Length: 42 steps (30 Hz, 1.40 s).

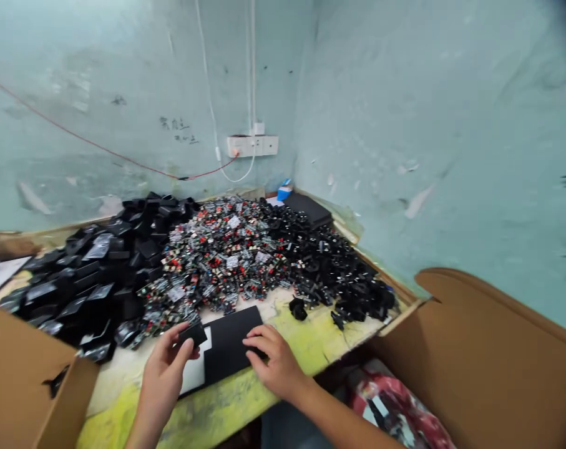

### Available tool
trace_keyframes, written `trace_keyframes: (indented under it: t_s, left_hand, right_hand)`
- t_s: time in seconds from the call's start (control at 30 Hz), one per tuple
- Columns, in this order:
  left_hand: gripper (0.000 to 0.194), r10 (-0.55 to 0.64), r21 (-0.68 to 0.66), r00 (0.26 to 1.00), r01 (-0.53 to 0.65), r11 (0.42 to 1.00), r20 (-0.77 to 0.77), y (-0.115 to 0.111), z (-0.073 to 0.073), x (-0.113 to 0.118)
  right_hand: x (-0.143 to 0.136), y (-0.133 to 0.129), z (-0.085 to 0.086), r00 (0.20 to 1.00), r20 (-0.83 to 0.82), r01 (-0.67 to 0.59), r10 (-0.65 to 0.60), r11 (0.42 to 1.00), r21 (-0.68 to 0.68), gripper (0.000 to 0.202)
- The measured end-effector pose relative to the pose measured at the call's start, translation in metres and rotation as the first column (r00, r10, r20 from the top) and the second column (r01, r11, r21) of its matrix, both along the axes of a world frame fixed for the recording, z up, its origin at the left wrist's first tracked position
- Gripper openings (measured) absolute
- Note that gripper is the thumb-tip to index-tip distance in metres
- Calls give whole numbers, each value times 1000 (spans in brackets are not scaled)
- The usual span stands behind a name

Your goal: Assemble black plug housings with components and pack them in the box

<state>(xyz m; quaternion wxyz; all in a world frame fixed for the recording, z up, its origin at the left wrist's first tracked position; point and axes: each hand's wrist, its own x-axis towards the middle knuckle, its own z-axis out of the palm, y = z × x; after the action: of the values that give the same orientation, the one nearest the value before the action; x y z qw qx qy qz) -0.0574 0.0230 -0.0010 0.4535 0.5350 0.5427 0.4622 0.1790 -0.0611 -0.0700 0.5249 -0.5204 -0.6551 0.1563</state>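
Observation:
My left hand [163, 371] pinches a small black plastic case [195, 335] between thumb and fingers, raised over the near edge of the table. My right hand [278, 365] is closed, thumb and fingers brought together over a flat black board [230, 330]. Something dark shows under its fingertips, but I cannot make out what it is. A white sheet [193, 372] lies at the left end of the board, partly covered by my left hand.
Black plastic cases [118, 255] are heaped at left, small circuit boards [231, 243] in the middle, black parts [334, 268] at right. Cardboard boxes [493, 355] flank the table [208, 418]. A power strip [264, 145] hangs on the wall; a red bag [380, 380] sits below.

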Motion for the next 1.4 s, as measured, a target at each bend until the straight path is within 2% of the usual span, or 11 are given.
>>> trace_keyframes:
  t_s: [0.1,0.17,0.33,0.47,0.57,0.67,0.73,0.97,1.13,1.27,1.4]
  left_hand:
    - [74,9,29,1000,-9,1000,-3,1,-20,12]
    - [75,6,24,1000,-5,1000,-16,8,-29,14]
    - [70,80,-124,995,-72,990,60,15,-41,9]
    - [62,121,-146,976,-95,985,179,8,-39,9]
    - [55,23,-69,965,-5,998,263,4,-33,11]
    - [52,-37,-22,970,44,999,240,1,-31,11]
    - [43,-40,1,976,41,999,215,0,-33,11]
    - [32,-6,12,969,3,1000,248,0,-50,7]
    - [33,-39,39,970,31,999,241,3,-53,6]
    - [31,-69,83,970,50,995,234,3,-52,6]
    - [31,-83,129,973,56,990,217,2,-50,4]
  right_hand:
    - [7,12,3,997,76,38,-33,997,-64,40]
    - [11,18,5,994,113,20,-8,995,-101,38]
    - [17,24,5,989,113,-78,93,989,-126,38]
    - [22,22,3,989,48,-133,142,979,-153,38]
    - [24,23,2,982,50,-169,181,966,-195,34]
    - [22,28,2,982,73,-156,173,968,-196,31]
    - [20,33,3,986,92,-124,143,976,-180,29]
    - [7,72,9,982,171,-46,76,983,-176,34]
    - [-6,100,9,984,168,-30,67,976,-214,39]
    - [-11,107,9,995,90,-26,49,970,-242,31]
    - [-11,100,11,994,-89,-77,56,966,-245,19]
